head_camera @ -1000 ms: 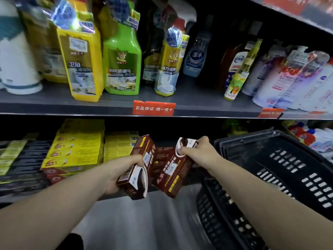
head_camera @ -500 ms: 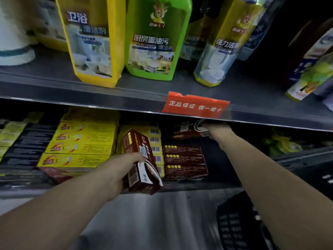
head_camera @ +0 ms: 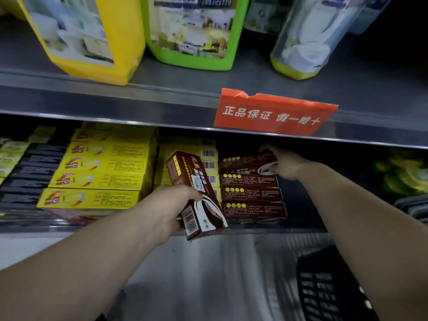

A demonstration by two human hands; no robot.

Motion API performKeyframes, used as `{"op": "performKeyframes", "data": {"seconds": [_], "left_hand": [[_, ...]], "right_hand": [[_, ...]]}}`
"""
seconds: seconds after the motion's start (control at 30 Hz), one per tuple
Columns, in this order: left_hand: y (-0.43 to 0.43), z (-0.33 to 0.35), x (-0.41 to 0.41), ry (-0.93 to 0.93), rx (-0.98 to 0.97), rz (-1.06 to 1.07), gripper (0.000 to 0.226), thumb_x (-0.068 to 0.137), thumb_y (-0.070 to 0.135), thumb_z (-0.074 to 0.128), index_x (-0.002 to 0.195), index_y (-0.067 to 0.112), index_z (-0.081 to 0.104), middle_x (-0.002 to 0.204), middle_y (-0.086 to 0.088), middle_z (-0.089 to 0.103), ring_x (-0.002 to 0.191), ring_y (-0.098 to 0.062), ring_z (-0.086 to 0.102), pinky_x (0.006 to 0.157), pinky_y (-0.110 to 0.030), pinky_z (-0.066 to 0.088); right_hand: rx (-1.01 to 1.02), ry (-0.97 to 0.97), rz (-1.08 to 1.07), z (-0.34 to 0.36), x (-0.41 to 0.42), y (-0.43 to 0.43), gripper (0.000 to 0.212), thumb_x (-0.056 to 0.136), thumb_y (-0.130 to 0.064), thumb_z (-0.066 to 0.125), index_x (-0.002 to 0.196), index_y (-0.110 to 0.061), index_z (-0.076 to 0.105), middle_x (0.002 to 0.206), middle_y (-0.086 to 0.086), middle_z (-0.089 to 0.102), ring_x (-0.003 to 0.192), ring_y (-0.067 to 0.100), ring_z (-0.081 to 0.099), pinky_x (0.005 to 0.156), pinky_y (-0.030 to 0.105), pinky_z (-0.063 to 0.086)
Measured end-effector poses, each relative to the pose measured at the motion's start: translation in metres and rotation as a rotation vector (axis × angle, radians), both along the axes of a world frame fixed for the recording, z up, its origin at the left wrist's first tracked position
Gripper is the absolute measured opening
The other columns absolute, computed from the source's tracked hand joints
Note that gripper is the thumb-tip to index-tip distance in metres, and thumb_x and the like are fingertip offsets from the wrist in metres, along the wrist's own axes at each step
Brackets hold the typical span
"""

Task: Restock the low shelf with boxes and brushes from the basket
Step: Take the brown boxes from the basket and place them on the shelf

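My left hand (head_camera: pixel 170 209) grips a dark brown box (head_camera: pixel 193 193) and holds it tilted just in front of the low shelf's front edge (head_camera: pixel 104 225). My right hand (head_camera: pixel 283 164) reaches under the upper shelf and holds a second brown box (head_camera: pixel 243 162) lying flat on top of a stack of three matching brown boxes (head_camera: pixel 252 194). The black basket (head_camera: pixel 324 290) shows at the lower right, its inside out of view.
Stacks of yellow boxes (head_camera: pixel 99 174) fill the low shelf left of the brown stack, with dark packs (head_camera: pixel 25 172) further left. The upper shelf edge (head_camera: pixel 139 112) carries an orange label (head_camera: pixel 273 114); yellow (head_camera: pixel 92 38) and green (head_camera: pixel 192 31) bottles stand above it.
My right hand has brought its box down from under the upper shelf onto the brown stack. My left hand and its box have stayed near the shelf front. The view has come closer.
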State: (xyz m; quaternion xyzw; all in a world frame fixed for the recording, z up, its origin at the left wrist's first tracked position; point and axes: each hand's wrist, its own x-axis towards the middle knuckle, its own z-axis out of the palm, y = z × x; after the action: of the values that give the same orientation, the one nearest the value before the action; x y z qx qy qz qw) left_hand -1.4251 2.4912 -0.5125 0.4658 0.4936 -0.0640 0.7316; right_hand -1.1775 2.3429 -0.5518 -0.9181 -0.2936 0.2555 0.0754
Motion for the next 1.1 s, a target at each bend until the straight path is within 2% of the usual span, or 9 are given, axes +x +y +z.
{"op": "performKeyframes", "data": {"seconds": [0.07, 0.33, 0.5, 0.57, 0.67, 0.8, 0.87, 0.97, 1.1], "left_hand": [[-0.001, -0.002, 0.001, -0.003, 0.003, 0.002, 0.021, 0.082, -0.002, 0.059, 0.099, 0.011, 0.058, 0.088, -0.013, 0.071, 0.079, -0.027, 0.067, 0.064, -0.037, 0.055], [0.000, -0.004, 0.001, -0.009, -0.001, 0.028, 0.020, 0.082, -0.003, 0.057, 0.094, 0.013, 0.061, 0.082, -0.007, 0.072, 0.072, -0.021, 0.066, 0.050, -0.028, 0.049], [-0.003, -0.002, 0.005, -0.034, -0.029, 0.044, 0.020, 0.081, -0.005, 0.061, 0.093, 0.012, 0.062, 0.083, -0.006, 0.071, 0.076, -0.019, 0.064, 0.053, -0.031, 0.048], [-0.005, -0.003, 0.007, -0.048, -0.038, 0.033, 0.023, 0.080, -0.005, 0.062, 0.097, 0.011, 0.063, 0.088, -0.006, 0.072, 0.081, -0.020, 0.064, 0.058, -0.033, 0.048], [-0.010, -0.002, 0.009, -0.111, -0.040, -0.020, 0.026, 0.080, -0.004, 0.065, 0.102, 0.010, 0.065, 0.092, -0.007, 0.074, 0.088, -0.021, 0.065, 0.069, -0.036, 0.051], [-0.016, 0.002, 0.014, -0.147, 0.093, -0.183, 0.037, 0.082, 0.013, 0.069, 0.118, 0.010, 0.060, 0.106, -0.003, 0.070, 0.102, -0.017, 0.062, 0.094, -0.034, 0.044], [-0.013, 0.003, 0.017, -0.117, 0.363, -0.327, 0.050, 0.084, 0.029, 0.067, 0.128, 0.014, 0.050, 0.117, 0.000, 0.063, 0.104, -0.014, 0.058, 0.087, -0.027, 0.042], [-0.006, 0.005, 0.021, -0.126, 0.699, -0.476, 0.053, 0.088, 0.034, 0.061, 0.135, 0.019, 0.043, 0.127, 0.002, 0.055, 0.108, -0.014, 0.054, 0.084, -0.023, 0.041], [-0.004, 0.000, 0.022, -0.147, 0.807, -0.520, 0.042, 0.089, 0.031, 0.061, 0.128, 0.021, 0.050, 0.124, 0.004, 0.055, 0.111, -0.014, 0.052, 0.090, -0.024, 0.043]], "right_hand": [[0.009, 0.042, -0.016, -0.012, 0.002, -0.004, 0.054, 0.092, -0.002, 0.050, 0.134, -0.033, 0.038, 0.131, 0.005, 0.046, 0.088, 0.011, 0.058, 0.070, 0.022, 0.047], [-0.053, 0.182, -0.035, -0.035, -0.010, -0.013, 0.051, 0.098, -0.038, 0.041, 0.145, -0.042, 0.020, 0.153, 0.007, 0.010, 0.130, 0.030, 0.037, 0.104, 0.033, 0.035], [-0.183, -0.185, 0.131, -0.014, -0.033, 0.011, 0.062, 0.094, -0.041, 0.044, 0.148, -0.029, 0.018, 0.156, 0.008, 0.014, 0.140, 0.033, 0.018, 0.114, 0.043, 0.014], [0.067, 0.051, 0.054, 0.005, -0.055, 0.028, 0.051, 0.095, -0.044, 0.043, 0.140, -0.022, 0.038, 0.147, 0.008, 0.036, 0.130, 0.027, 0.037, 0.105, 0.038, 0.030], [0.290, 0.733, -0.126, 0.029, -0.089, 0.042, 0.032, 0.093, -0.048, 0.047, 0.114, -0.025, 0.056, 0.117, 0.004, 0.064, 0.104, 0.018, 0.061, 0.090, 0.033, 0.049], [0.399, 0.811, -0.248, 0.038, -0.097, 0.030, 0.034, 0.092, -0.035, 0.055, 0.117, -0.012, 0.058, 0.097, 0.002, 0.071, 0.086, 0.015, 0.068, 0.081, 0.030, 0.054], [0.440, 0.683, -0.313, 0.045, -0.085, 0.021, 0.044, 0.093, -0.036, 0.053, 0.128, -0.008, 0.052, 0.095, -0.001, 0.070, 0.080, 0.013, 0.067, 0.075, 0.026, 0.053], [0.179, 0.100, -0.100, 0.048, -0.053, 0.011, 0.053, 0.096, -0.042, 0.045, 0.143, -0.020, 0.034, 0.132, 0.007, 0.052, 0.112, 0.023, 0.053, 0.092, 0.030, 0.044], [0.070, -0.304, 0.027, 0.027, -0.016, 0.011, 0.051, 0.094, -0.042, 0.049, 0.138, -0.024, 0.035, 0.141, 0.009, 0.042, 0.125, 0.032, 0.042, 0.100, 0.038, 0.035]]}}
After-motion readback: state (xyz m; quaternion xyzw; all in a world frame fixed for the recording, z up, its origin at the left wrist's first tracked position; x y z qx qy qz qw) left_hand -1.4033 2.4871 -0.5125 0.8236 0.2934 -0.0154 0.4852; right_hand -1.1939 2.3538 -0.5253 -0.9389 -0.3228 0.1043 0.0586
